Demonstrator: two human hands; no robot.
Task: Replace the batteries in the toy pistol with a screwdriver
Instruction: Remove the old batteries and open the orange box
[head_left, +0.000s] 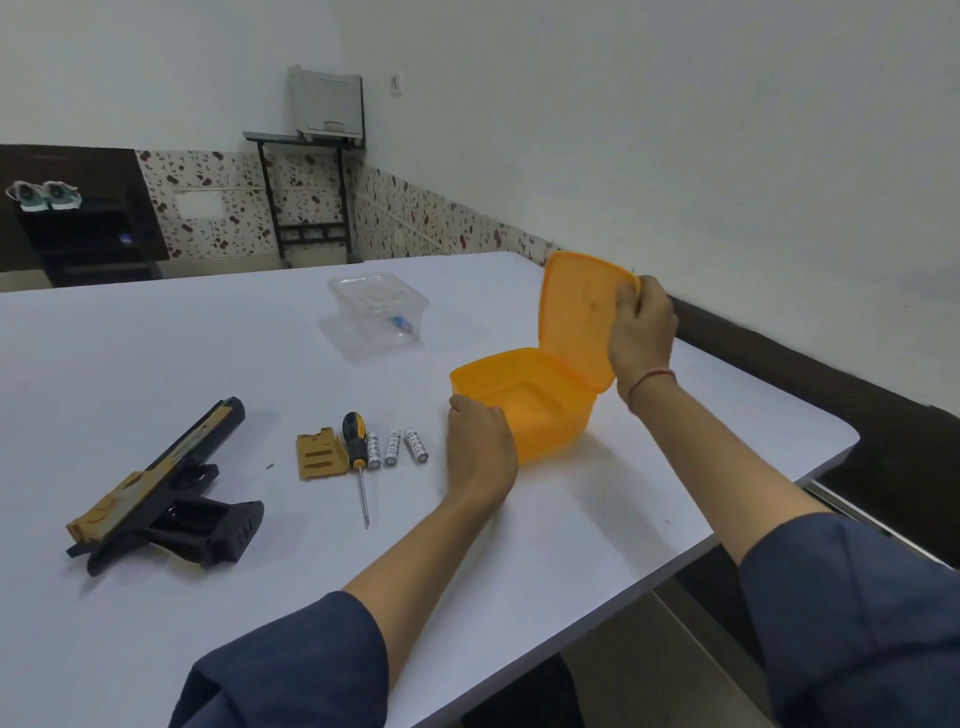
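Observation:
The black and gold toy pistol (161, 488) lies on its side at the left of the white table (156, 353), its battery bay uncovered. Its gold battery cover (320, 453) lies to the right, beside a black and yellow screwdriver (356, 457) and three white batteries (395, 446). A tiny screw (269, 465) rests between pistol and cover. My left hand (480, 454) grips the near wall of an orange box (540, 415). My right hand (641, 327) pinches the upper edge of the orange lid (576, 317), which stands upright at the box's far side. The box looks empty inside.
A clear plastic container (378, 312) with a small blue item inside stands behind the batteries. The table's right edge and rounded corner (847, 431) lie just beyond the orange box. A shoe rack (78, 234) and a small stand (311, 192) are against the far wall.

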